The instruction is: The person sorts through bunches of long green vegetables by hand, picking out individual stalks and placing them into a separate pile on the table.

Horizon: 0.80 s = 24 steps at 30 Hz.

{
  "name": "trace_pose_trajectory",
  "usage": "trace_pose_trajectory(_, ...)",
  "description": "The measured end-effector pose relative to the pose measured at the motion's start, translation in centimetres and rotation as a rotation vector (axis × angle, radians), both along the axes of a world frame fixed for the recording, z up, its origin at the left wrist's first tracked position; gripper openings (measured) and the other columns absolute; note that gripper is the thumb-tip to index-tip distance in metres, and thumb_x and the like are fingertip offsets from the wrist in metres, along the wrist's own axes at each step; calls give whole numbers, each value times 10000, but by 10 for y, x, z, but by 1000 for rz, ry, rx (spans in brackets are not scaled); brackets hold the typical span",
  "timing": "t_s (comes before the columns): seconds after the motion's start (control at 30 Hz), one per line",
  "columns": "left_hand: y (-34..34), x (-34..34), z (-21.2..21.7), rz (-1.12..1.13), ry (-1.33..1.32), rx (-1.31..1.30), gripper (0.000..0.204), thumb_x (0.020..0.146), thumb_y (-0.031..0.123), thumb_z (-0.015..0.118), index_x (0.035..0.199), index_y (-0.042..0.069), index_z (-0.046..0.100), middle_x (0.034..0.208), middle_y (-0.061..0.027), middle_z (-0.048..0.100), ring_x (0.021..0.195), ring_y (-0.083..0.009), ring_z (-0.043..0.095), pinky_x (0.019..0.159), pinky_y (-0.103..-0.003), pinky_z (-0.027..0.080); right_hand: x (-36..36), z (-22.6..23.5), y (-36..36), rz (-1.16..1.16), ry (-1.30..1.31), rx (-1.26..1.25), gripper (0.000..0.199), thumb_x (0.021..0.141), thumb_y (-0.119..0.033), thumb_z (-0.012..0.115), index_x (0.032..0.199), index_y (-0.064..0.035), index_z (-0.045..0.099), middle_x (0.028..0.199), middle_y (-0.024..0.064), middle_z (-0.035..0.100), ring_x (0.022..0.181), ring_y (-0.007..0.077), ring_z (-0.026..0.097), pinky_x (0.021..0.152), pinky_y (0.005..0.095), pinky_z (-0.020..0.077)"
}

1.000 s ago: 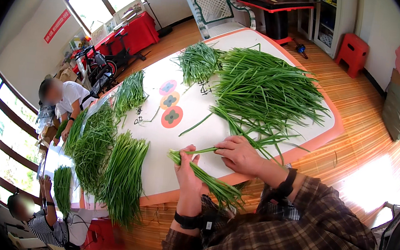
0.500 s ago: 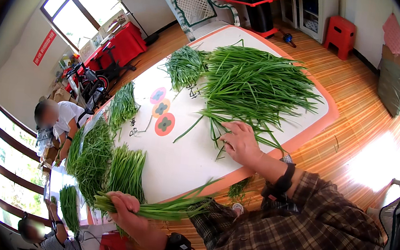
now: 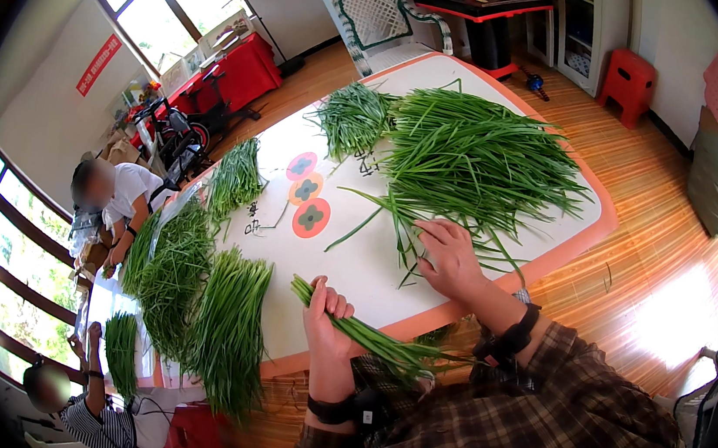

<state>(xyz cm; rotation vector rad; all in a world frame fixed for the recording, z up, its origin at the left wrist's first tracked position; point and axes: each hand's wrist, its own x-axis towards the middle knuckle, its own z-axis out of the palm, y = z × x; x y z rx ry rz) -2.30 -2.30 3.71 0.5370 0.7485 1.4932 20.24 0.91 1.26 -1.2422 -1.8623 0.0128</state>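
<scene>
The left hand (image 3: 327,321) is clenched around a bundle (image 3: 373,339) of green stalks at the near edge of the table (image 3: 355,263); its long axis runs left to right. The right hand (image 3: 452,256) lies flat, fingers open, on the loose pile (image 3: 479,162). A red oblong sign (image 3: 98,64) hangs on the far wall.

The person wears a checked shirt in brown, dark grey and a bit of red, with long sleeves. The sleeves stop near the wrists. Each wrist has a black band around it, like a strap with a small black box. The left hand (image 3: 326,330) and right hand (image 3: 451,260) are bare.
</scene>
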Motion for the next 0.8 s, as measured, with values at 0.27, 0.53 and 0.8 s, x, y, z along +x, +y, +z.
trace_pose_trajectory(0.27,35,8,-13,123,-16,-89,256,905,191,506,1156,150,485,605,59,260,523,-60,246,486,-214,248,0,2,-2,250,-11,30,293,662,-79,632,945,-48,558,1194,51,526,1067,287,464,894,404,359)
trace_pose_trajectory(0.53,37,19,-9,152,-18,-13,341,881,205,563,1205,169,462,594,56,240,512,-67,238,486,-223,257,-2,3,-2,409,-49,32,341,640,-57,635,974,-48,565,1206,27,527,1034,271,487,874,391,383)
trace_pose_trajectory(0.8,37,19,-8,155,2,-31,204,903,255,524,1026,99,476,602,49,255,525,-81,249,491,-240,276,-1,1,-2,486,-116,-56,319,677,-75,604,994,-49,576,1202,36,530,1051,269,482,898,392,376)
